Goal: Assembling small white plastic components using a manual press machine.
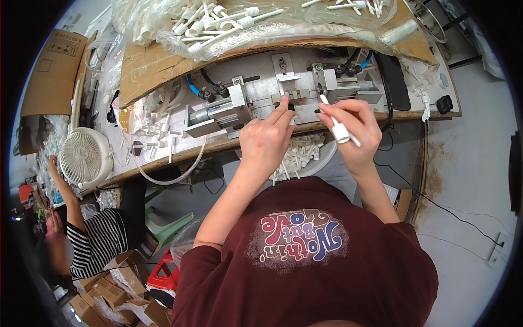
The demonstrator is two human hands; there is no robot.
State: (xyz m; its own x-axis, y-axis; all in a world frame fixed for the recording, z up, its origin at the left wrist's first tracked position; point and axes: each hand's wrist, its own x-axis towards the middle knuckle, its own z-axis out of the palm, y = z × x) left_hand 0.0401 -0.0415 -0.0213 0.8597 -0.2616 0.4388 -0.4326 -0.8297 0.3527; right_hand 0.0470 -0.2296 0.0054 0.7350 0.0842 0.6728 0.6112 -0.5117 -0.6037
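Left fingers [284,102], close together, rest at the metal jig [297,94], grip unclear; right fingers [340,113] pinch a white stick [341,134]. Basket [329,154] and bag [126,22] both hold pieces [299,155], suggesting work midway.

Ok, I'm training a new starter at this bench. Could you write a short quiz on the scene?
1. Which hand holds the white piece with the wide cylindrical part?
2. Fill in: the round white fan stands toward the ____ end of the bench.
3. Which of these is the left hand nearest?
A) the fan
B) the metal fixture
C) the large cardboard box

Key:
1. The right hand.
2. Left.
3. B.
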